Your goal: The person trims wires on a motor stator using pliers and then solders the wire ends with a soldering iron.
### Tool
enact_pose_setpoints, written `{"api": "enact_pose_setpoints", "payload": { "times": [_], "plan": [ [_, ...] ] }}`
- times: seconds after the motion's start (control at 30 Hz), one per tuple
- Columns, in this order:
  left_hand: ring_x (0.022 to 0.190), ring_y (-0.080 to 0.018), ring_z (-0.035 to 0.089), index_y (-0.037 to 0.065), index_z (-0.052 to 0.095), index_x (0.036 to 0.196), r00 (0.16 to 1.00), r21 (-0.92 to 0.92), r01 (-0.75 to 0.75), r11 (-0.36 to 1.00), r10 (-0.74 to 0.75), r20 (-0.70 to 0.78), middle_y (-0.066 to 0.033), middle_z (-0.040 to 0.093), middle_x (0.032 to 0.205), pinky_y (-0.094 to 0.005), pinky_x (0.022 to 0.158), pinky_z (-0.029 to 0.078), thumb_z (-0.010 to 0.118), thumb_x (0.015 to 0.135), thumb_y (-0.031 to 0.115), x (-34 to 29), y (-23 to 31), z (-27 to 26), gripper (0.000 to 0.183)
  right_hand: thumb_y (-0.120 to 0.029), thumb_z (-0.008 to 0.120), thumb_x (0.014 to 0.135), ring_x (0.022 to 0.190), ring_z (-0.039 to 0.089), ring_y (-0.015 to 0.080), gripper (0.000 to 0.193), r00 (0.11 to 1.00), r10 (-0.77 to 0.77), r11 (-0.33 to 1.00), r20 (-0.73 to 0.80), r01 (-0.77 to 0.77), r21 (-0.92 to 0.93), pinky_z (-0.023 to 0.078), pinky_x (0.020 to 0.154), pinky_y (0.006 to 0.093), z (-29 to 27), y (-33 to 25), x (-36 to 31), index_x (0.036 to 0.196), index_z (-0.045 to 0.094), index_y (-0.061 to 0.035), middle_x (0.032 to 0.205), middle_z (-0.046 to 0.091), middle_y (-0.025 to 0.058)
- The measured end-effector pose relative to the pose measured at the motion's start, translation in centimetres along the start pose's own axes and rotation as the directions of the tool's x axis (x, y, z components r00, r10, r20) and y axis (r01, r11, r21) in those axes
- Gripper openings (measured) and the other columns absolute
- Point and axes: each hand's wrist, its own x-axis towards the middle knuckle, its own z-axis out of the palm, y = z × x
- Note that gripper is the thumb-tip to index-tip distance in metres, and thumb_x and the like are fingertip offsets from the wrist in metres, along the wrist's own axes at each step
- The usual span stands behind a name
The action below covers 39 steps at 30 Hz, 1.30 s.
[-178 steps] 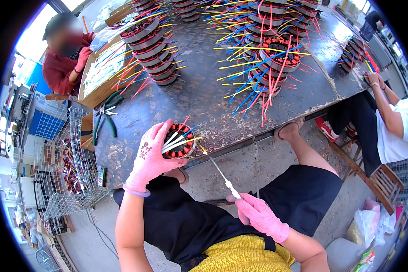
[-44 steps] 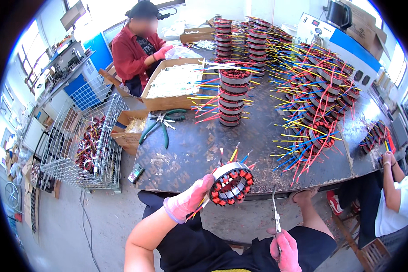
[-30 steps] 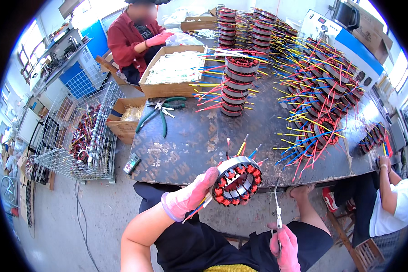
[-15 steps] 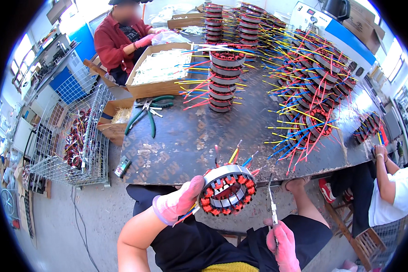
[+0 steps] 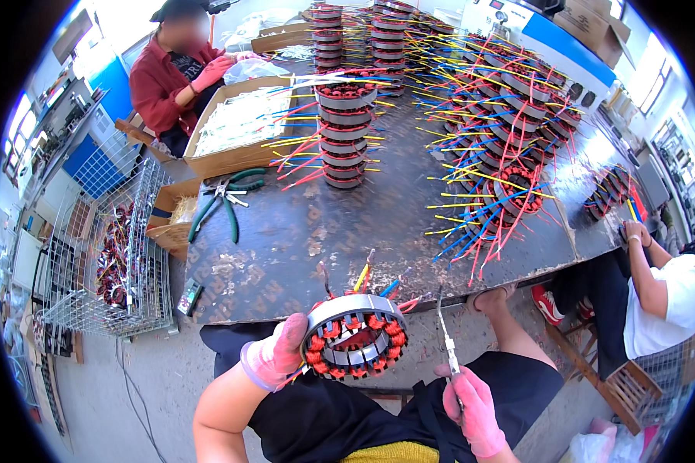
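A motor stator, a silver ring with red-orange windings, is tilted above my lap beyond the table's front edge. My left hand, in a pink glove, is closed on its left side. Red, yellow, blue and dark wire ends rise from its far rim. My right hand, also pink-gloved, is closed around a slender tool with a whitish metal shaft and a thin, dark, bent tip. That tip points up, to the right of the stator and apart from it. I cannot make out the exact kind of tool.
Stacked stators stand on the dark table, beside a larger pile with wires sticking out. Green-handled pliers lie near a carton of white strips. A wire cage stands left. Co-workers sit far left and right.
The whole view has shifted, so table things appear farther left. The stator has tipped, its opening now looking flatter. Both my hands keep their holds.
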Motion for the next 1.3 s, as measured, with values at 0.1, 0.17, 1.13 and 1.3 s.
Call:
{"api": "enact_pose_setpoints", "payload": {
  "times": [0.1, 0.17, 1.13, 1.3],
  "plan": [
    [0.103, -0.0291, 0.061, -0.013, 0.037, 0.135, 1.000, 0.014, 0.018, 1.000, -0.018, -0.018, -0.0295, 0.056, 0.117, -0.0348, 0.086, 0.051, 0.058, 0.048, 0.094, 0.0, 0.7, 1.0, 0.140, -0.028, 0.044, 0.103, 0.051, 0.033, 0.0033, 0.039, 1.000, 0.003, 1.000, 0.008, -0.003, -0.003, 0.023, 0.047, 0.0204, 0.0, 0.0, 0.0, 0.125, 0.052, 0.0018, 0.061, 0.045, -0.0051],
    [0.099, -0.0287, 0.062, -0.013, 0.039, 0.134, 0.999, 0.001, 0.030, 1.000, -0.030, -0.025, -0.0299, 0.058, 0.114, -0.0344, 0.084, 0.052, 0.057, 0.047, 0.095, 0.1, 0.8, 1.0, 0.140, -0.029, 0.044, 0.103, 0.051, 0.034, 0.0034, 0.039, 1.000, 0.007, 1.000, 0.012, -0.007, -0.016, 0.024, 0.047, 0.0205, -0.1, -0.1, 0.0, 0.125, 0.052, 0.0016, 0.061, 0.044, -0.0051],
    [0.092, -0.0395, 0.064, -0.016, 0.042, 0.129, 0.993, -0.201, -0.093, 0.975, 0.104, 0.048, -0.0289, 0.060, 0.107, -0.0482, 0.087, 0.049, 0.046, 0.055, 0.097, -0.1, -1.0, 0.2, 0.135, -0.027, 0.042, 0.104, 0.052, 0.034, 0.0033, 0.037, 0.999, 0.031, 1.000, 0.016, -0.031, -0.004, 0.025, 0.047, 0.0198, -0.1, -0.4, 0.2, 0.126, 0.053, 0.0009, 0.061, 0.044, -0.0056],
    [0.098, -0.0381, 0.062, -0.014, 0.040, 0.132, 0.990, -0.259, -0.055, 0.964, 0.086, 0.112, -0.0290, 0.059, 0.115, -0.0513, 0.097, 0.039, 0.046, 0.056, 0.096, -0.6, -1.2, -0.1, 0.134, -0.026, 0.044, 0.103, 0.052, 0.036, 0.0033, 0.036, 0.999, 0.031, 0.999, 0.032, -0.031, 0.020, 0.026, 0.048, 0.0192, -0.3, -0.1, 0.3, 0.125, 0.053, 0.0008, 0.061, 0.044, -0.0056]
  ]
}}
